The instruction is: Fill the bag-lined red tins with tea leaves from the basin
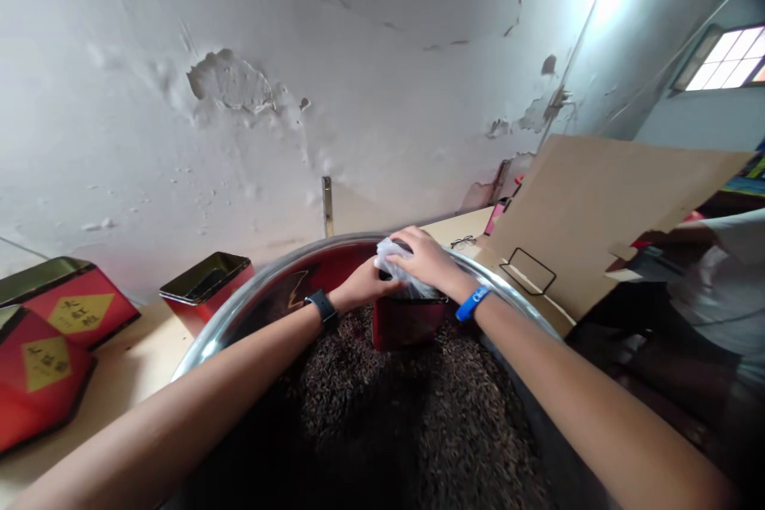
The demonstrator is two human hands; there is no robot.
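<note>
A red tin [406,325] stands in dark loose tea leaves [478,414] inside a large round metal basin [206,347]. Out of the tin's mouth rises a clear plastic bag [388,249], crumpled at its top. My left hand [366,285], below a dark wristwatch, pinches the bag's near left side at the tin's opening. From the right, my right hand [429,261] curls over the bag's top with fingers closed on it; a blue wristband sits on that wrist. How much lies inside the bag is hidden.
Open red tins with yellow labels [53,362] and another open tin [206,287] stand on the wooden table [140,351] at left. A cardboard box [598,215] is on the right, with glasses [463,241] nearby. Another person [729,279] is at far right. A peeling wall rises behind.
</note>
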